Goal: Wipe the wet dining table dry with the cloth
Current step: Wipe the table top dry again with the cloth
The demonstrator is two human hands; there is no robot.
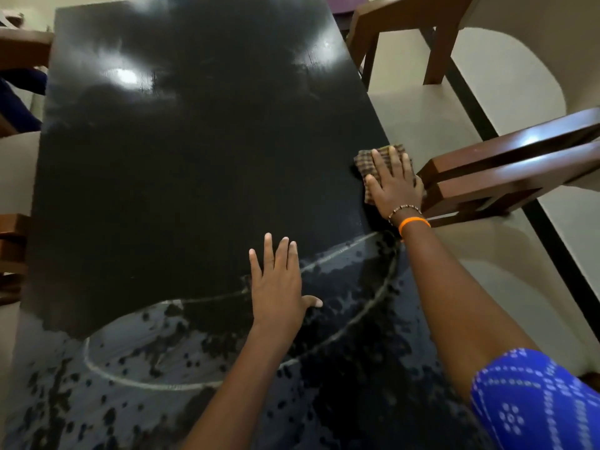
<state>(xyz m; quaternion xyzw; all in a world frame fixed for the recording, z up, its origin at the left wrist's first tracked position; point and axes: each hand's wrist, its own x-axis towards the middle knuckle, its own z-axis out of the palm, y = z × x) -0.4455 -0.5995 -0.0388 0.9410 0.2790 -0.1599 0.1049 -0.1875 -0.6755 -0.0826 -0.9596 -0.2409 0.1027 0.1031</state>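
A glossy black dining table [168, 177] fills most of the view. Its near part is covered with water drops and smears [136, 362]; the far part looks dark and even. A brown checked cloth [368, 162] lies at the table's right edge. My right hand [394, 185] presses flat on the cloth with straight fingers, and part of the cloth is hidden under it. My left hand [279, 284] rests flat on the table near the middle, fingers spread, at the edge of the wet patch, holding nothing.
A dark wooden chair [506, 170] stands right beside the table's right edge, almost touching my right hand. Another wooden chair [406, 24] stands at the far right, and chair parts [13, 248] show along the left side. Pale floor [422, 125] lies to the right.
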